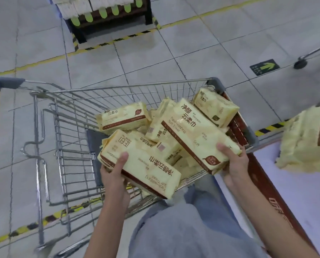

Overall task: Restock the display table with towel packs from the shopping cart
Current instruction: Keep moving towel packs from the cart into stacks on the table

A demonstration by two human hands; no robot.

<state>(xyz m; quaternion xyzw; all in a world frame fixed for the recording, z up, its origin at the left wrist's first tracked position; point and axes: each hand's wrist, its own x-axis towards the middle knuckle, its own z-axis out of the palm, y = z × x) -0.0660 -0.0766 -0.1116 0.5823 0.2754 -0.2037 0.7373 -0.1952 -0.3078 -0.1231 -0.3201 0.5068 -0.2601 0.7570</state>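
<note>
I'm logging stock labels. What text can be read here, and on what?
"净颜云柔巾", "Face-washing Soft Towel", "Soft": right pack, held by right hand.
"Face-washing Soft Towel", upside down: left pack, held by left hand.
Floor arrow sign: small print unreadable.
Display table's red edge: white characters blurred.

Left hand grips the nearer pack, right hand grips the farther pack.

A shop: wire cart heaped with identical towel packs, tiled floor with yellow-black tape and a green arrow sign, stacked goods on a stand beyond
</note>
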